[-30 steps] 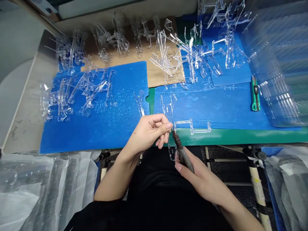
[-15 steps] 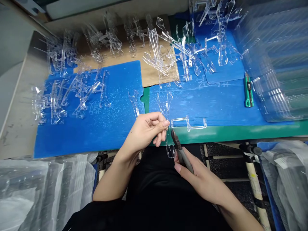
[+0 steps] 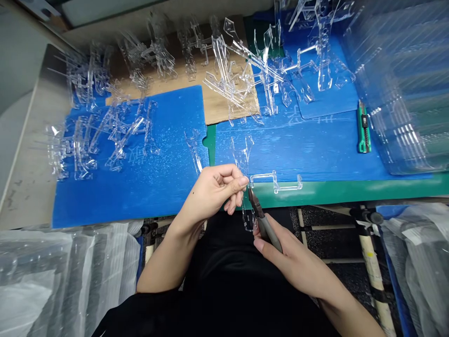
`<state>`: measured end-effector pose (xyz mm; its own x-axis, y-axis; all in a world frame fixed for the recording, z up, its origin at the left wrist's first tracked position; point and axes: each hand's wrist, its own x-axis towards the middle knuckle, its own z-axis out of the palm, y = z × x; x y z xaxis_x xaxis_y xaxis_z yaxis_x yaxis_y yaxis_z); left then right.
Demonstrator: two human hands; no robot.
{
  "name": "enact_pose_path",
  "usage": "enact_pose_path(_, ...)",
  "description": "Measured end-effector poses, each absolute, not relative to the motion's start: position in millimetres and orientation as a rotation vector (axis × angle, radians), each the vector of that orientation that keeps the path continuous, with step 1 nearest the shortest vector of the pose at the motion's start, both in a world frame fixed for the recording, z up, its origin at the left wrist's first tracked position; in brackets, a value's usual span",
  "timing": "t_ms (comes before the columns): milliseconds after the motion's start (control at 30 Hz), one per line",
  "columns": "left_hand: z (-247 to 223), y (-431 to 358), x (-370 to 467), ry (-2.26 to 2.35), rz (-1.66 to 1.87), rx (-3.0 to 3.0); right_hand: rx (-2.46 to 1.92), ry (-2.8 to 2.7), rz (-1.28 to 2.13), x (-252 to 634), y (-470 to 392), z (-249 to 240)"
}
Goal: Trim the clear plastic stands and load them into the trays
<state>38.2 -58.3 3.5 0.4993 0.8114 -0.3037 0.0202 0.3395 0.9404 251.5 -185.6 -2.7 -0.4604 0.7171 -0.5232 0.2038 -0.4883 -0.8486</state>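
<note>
My left hand (image 3: 220,189) pinches a long clear plastic part (image 3: 242,152) at its middle, above the table's front edge. To the right of my fingers a thin clear zigzag piece (image 3: 274,181) extends over the green mat. Grey-handled pliers (image 3: 268,229) are gripped in my right hand (image 3: 277,248), their dark jaws up against the clear part just beside my left fingertips. Another clear part (image 3: 194,150) lies on the blue sheet behind my left hand.
Tangled clear parts (image 3: 82,150) lie at the left, with more on the brown cardboard (image 3: 213,107) and at the back right. A green cutter knife (image 3: 364,127) lies beside a large clear tray (image 3: 403,117). Wrapped stacks (image 3: 70,267) flank me below the table.
The pliers' jaws have shifted slightly left, closer to my left fingertips and the clear part. The zigzag piece has moved very slightly. The view has shifted a little.
</note>
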Motion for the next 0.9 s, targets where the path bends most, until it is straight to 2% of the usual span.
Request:
enact_pose_path(500, 2.7, -59.1, 42.4, 0.900, 0.585, 1.102, -1.278, -1.281, 2.054, 256.9, -184.6, -8.8)
enact_pose_path(733, -3.8, -54.7, 46.3, 0.932, 0.552, 1.081, -1.154, -0.981, 2.137, 251.8, -183.7, -18.1)
enact_pose_path(900, -8.9, -32.1, 54.6, 1.040, 0.439, 1.213, -0.965, -0.524, 2.181, 242.5, -172.1, -35.8)
